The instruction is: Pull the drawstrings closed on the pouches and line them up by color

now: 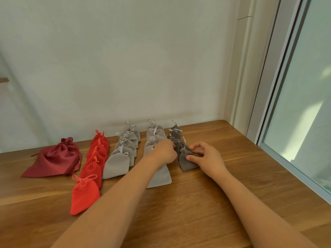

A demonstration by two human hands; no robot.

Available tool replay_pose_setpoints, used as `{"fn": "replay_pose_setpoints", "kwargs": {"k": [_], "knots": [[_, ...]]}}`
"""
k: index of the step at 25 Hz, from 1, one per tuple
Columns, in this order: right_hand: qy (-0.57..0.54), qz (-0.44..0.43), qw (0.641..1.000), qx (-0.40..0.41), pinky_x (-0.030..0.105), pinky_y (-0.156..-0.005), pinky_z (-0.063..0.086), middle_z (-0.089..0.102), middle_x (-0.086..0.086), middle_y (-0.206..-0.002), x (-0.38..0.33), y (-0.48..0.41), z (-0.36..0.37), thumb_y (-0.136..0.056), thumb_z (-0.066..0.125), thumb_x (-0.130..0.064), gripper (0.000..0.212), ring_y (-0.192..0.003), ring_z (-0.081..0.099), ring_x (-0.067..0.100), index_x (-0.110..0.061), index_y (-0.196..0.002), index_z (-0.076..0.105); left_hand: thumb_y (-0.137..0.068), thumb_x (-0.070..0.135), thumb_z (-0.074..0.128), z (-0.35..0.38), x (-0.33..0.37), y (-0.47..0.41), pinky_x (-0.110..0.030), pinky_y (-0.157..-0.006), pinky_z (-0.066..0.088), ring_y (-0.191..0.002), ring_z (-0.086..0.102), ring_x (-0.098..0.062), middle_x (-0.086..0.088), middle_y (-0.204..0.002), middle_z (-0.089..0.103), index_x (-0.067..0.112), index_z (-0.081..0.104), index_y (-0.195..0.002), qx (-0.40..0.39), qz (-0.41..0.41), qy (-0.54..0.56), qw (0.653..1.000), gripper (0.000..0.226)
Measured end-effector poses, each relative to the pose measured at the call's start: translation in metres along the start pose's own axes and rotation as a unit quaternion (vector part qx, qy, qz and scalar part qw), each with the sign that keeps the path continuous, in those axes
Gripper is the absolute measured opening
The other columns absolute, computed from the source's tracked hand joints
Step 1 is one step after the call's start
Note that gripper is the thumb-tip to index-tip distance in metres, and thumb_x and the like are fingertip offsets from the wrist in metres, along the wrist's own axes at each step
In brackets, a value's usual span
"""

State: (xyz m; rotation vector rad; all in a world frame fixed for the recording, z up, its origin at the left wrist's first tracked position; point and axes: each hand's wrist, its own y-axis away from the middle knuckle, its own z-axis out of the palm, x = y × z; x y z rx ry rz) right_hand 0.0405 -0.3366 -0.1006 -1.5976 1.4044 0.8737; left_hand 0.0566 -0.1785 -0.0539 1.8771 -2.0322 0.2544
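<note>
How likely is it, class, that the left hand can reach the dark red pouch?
Probably yes: only low pouch rows lie between the left hand and the dark red pouch, so it could pass above.

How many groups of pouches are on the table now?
5: a dark red pile far left, a bright red row, a light grey row, a second grey row, and a dark grey row far right.

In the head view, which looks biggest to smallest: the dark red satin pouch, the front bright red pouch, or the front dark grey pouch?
Largest: dark red satin pouch.
Then: front bright red pouch, though it lies nearest the camera, which may flatter it.
Smallest: front dark grey pouch, partly hidden by the right hand.
</note>
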Motion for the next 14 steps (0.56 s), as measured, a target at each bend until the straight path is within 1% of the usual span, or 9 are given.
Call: {"fn": "replay_pose_setpoints", "kwargs": {"k": [1, 3, 4, 6, 8, 10, 12, 13, 14], "knots": [[0.005, -0.005, 1.000, -0.005, 0.008, -0.068, 0.043, 0.064, -0.017, -0.097, -0.001, 0.000, 0.000, -0.078, 0.077, -0.016, 0.030, -0.091, 0.058, -0.008, -0.026, -0.100, 0.060, -0.093, 0.010, 0.052, 0.001, -0.001, -0.001, -0.023, -0.076, 0.044, -0.094, 0.055, -0.019, -0.007, -0.100, 0.057, 0.006, 0.061, -0.118, 0.002, 0.004, -0.001, 1.000, 0.028], [0.014, -0.014, 1.000, -0.015, 0.008, -0.069, 0.043, 0.064, -0.018, -0.098, 0.001, -0.001, 0.001, -0.080, 0.075, -0.017, 0.028, -0.090, 0.057, -0.010, -0.026, -0.103, 0.061, -0.093, 0.009, 0.051, 0.001, -0.002, -0.003, -0.019, -0.062, 0.042, -0.085, 0.054, -0.018, -0.005, -0.094, 0.057, 0.005, 0.063, -0.115, -0.002, 0.013, -0.013, 1.000, 0.026], [0.016, -0.019, 1.000, -0.019, 0.008, -0.070, 0.043, 0.065, -0.018, -0.098, 0.002, -0.001, 0.001, -0.080, 0.074, -0.017, 0.027, -0.091, 0.057, -0.010, -0.026, -0.102, 0.061, -0.093, 0.008, 0.049, 0.001, -0.001, -0.004, -0.019, -0.055, 0.039, -0.082, 0.054, -0.018, -0.006, -0.092, 0.058, 0.005, 0.064, -0.112, -0.008, 0.011, -0.021, 1.000, 0.024], [0.019, -0.027, 0.999, -0.028, 0.009, -0.072, 0.044, 0.065, -0.018, -0.099, 0.003, -0.001, 0.002, -0.081, 0.073, -0.017, 0.026, -0.091, 0.057, -0.011, -0.028, -0.102, 0.061, -0.094, 0.008, 0.049, 0.002, 0.000, -0.003, -0.021, -0.053, 0.037, -0.079, 0.053, -0.019, -0.009, -0.092, 0.059, 0.004, 0.063, -0.110, -0.016, 0.009, -0.041, 0.999, 0.022], [0.022, -0.029, 0.999, -0.033, 0.009, -0.073, 0.043, 0.064, -0.018, -0.099, 0.004, -0.002, 0.001, -0.082, 0.073, -0.020, 0.025, -0.090, 0.056, -0.012, -0.028, -0.103, 0.062, -0.094, 0.007, 0.047, 0.003, 0.002, -0.003, -0.021, -0.055, 0.040, -0.082, 0.055, -0.021, -0.010, -0.096, 0.060, 0.004, 0.062, -0.113, -0.017, 0.007, -0.051, 0.999, 0.024], [0.009, -0.026, 0.999, -0.027, 0.008, -0.070, 0.040, 0.063, -0.019, -0.099, 0.005, -0.001, 0.000, -0.084, 0.071, -0.024, 0.023, -0.091, 0.054, -0.012, -0.028, -0.104, 0.062, -0.094, 0.003, 0.046, 0.002, 0.004, -0.004, -0.024, -0.068, 0.045, -0.095, 0.060, -0.024, -0.011, -0.106, 0.062, 0.005, 0.061, -0.116, -0.005, -0.005, -0.034, 0.999, 0.028], [-0.016, -0.018, 1.000, 0.002, 0.008, -0.068, 0.037, 0.063, -0.019, -0.099, 0.004, 0.002, -0.001, -0.085, 0.069, -0.028, 0.018, -0.093, 0.055, -0.008, -0.030, -0.101, 0.062, -0.094, 0.000, 0.046, 0.002, 0.004, 0.003, -0.027, -0.084, 0.046, -0.109, 0.058, -0.025, -0.011, -0.112, 0.061, 0.007, 0.061, -0.114, 0.048, -0.012, 0.018, 0.999, 0.027], [-0.028, -0.015, 0.999, 0.031, 0.009, -0.070, 0.037, 0.064, -0.017, -0.099, 0.003, 0.002, -0.004, -0.086, 0.068, -0.029, 0.016, -0.095, 0.056, -0.005, -0.030, -0.100, 0.062, -0.093, -0.001, 0.046, 0.000, 0.003, 0.010, -0.026, -0.087, 0.045, -0.113, 0.057, -0.023, -0.010, -0.112, 0.059, 0.010, 0.060, -0.112, 0.076, -0.021, 0.048, 0.996, 0.026], [-0.040, -0.010, 0.998, 0.057, 0.013, -0.074, 0.038, 0.064, -0.015, -0.101, 0.000, 0.003, -0.006, -0.087, 0.067, -0.031, 0.014, -0.097, 0.057, 0.000, -0.029, -0.100, 0.062, -0.092, -0.002, 0.046, -0.002, 0.001, 0.015, -0.024, -0.086, 0.044, -0.113, 0.055, -0.021, -0.009, -0.117, 0.057, 0.011, 0.059, -0.115, 0.107, -0.016, 0.089, 0.990, 0.029]]}}
